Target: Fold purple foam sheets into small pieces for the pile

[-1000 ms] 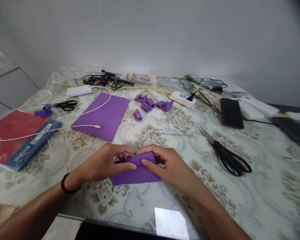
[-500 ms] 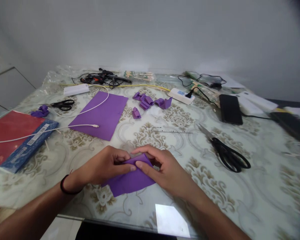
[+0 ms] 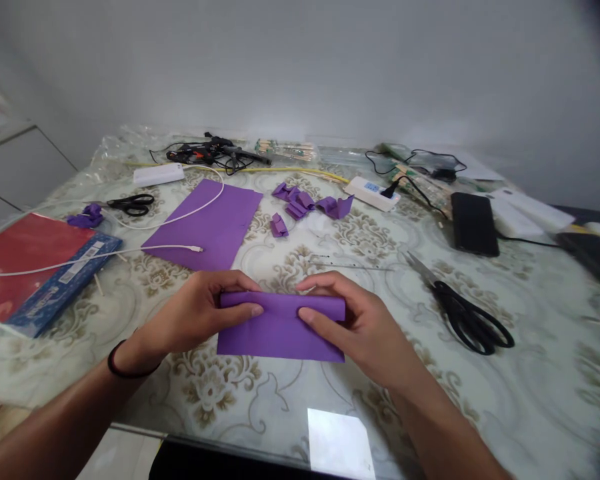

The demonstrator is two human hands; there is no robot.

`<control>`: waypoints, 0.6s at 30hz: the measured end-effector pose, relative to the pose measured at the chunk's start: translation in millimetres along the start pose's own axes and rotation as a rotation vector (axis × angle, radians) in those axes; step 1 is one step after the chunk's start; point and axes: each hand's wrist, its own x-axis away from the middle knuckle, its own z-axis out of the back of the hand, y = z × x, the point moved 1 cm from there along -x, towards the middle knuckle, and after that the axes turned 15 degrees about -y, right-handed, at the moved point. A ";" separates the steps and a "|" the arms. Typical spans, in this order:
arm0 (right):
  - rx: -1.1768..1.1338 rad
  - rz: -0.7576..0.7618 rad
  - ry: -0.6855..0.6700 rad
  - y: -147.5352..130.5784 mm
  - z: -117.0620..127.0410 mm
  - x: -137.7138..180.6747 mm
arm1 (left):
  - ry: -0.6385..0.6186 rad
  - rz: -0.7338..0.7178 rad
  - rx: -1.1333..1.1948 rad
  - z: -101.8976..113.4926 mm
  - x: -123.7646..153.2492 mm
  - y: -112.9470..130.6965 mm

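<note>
A small sheet of purple paper (image 3: 281,337) is held between both hands near the front of the table, its far edge curled over into a fold. My left hand (image 3: 207,307) pinches the fold on the left, thumb on top and fingers behind. On the right, my right hand (image 3: 353,320) grips the same fold, its thumb pressed on the front and its fingers behind the paper. The thumbs are a short way apart. Beyond my left hand lies a larger purple sheet (image 3: 210,220). Several folded purple paper pieces (image 3: 300,205) rest farther back.
Black-handled scissors (image 3: 467,317) lie to the right, a smaller pair (image 3: 133,204) at left. A red and blue packet (image 3: 50,273) with a white cable (image 3: 170,249) across it sits left. A power strip (image 3: 373,193), a phone (image 3: 474,223) and a glue gun (image 3: 220,152) lie farther back.
Both hands have moved apart along the paper, which has turned from a slant to lie squarely before me. Its folded far edge now shows as a wide strip.
</note>
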 end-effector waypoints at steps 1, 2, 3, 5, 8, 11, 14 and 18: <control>0.031 -0.002 -0.001 0.4 -1.6 -0.4 | -0.021 0.002 -0.009 -1.1 0.2 0.2; 0.051 -0.003 0.005 0.9 -2.9 -0.8 | -0.034 0.008 -0.011 -1.9 0.4 0.2; 0.059 -0.004 0.010 1.7 -3.7 -1.1 | -0.041 0.017 -0.007 -2.2 0.5 0.0; 0.042 -0.011 0.015 3.3 -4.1 -1.3 | -0.038 0.032 0.008 -1.9 0.5 -0.3; 0.001 -0.015 0.017 4.8 -3.2 -1.0 | -0.030 0.029 0.030 -0.7 0.3 -0.5; -0.021 -0.008 0.025 5.3 -2.6 -0.5 | -0.029 0.022 0.069 -0.5 -0.1 -0.6; -0.046 -0.021 0.019 6.1 -2.7 -0.7 | -0.022 0.007 0.073 -0.5 -0.3 -0.2; -0.055 -0.020 0.005 6.4 -2.9 -1.7 | -0.026 -0.004 0.047 0.5 0.0 0.4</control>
